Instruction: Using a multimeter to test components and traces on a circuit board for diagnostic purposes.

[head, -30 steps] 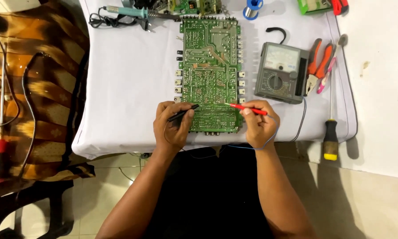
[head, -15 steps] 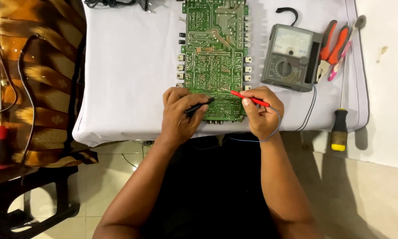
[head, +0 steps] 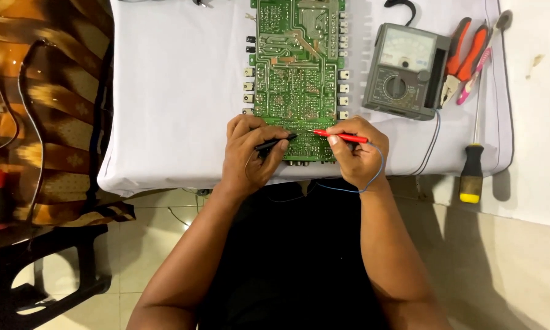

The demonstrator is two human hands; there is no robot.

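The left hand (head: 248, 153) pinched a black probe (head: 273, 143) and the right hand (head: 355, 154) a red probe (head: 342, 137) at the board's (head: 296, 67) near edge. A slipping tip might have bridged neighbouring solder joints. The meter (head: 404, 70) sat right of the board.

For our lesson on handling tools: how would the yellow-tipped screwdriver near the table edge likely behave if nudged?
The screwdriver has a rounded handle, so it would probably roll. It lies close to the edge of the white cloth, so a roll might drop it. Its thin metal shaft looks stiff, the handle likely heavier.
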